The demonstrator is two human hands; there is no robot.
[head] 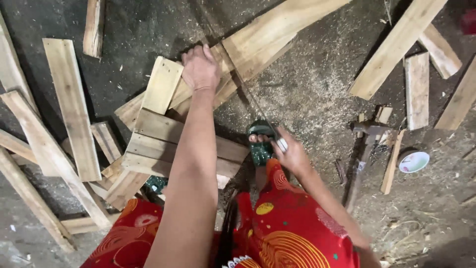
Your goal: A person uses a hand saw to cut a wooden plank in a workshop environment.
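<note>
Here we are sawing on the floor (307,84), and we judge the cut to be barely begun. Our left hand (200,67) lies flat with its fingers spread and pressed down on the long plank (277,30), which rests aslant across a stack of short boards (163,144). Our right hand (291,154) is curled tight around the handle of the handsaw (258,106), whose thin blade runs up from the hand to the plank's near edge, just beside the left hand. Whether the teeth have bitten into the wood we cannot tell; the plank shows no open slot and no piece hanging off, so nearly the whole width looks uncut. A foot in a green sandal (261,141) sits just beside the right hand, close under the saw.

Sawdust lies pale over the floor to the right of the plank. Room is tight on the left, where loose planks (69,104) crowd against the stack. To the right there is a bare patch between the saw and a hammer (364,149), with a small white bowl (414,161) near it and more offcuts (416,89) beyond. The blade's path stays close to our left fingers and toes, which we judge the main risk.
</note>
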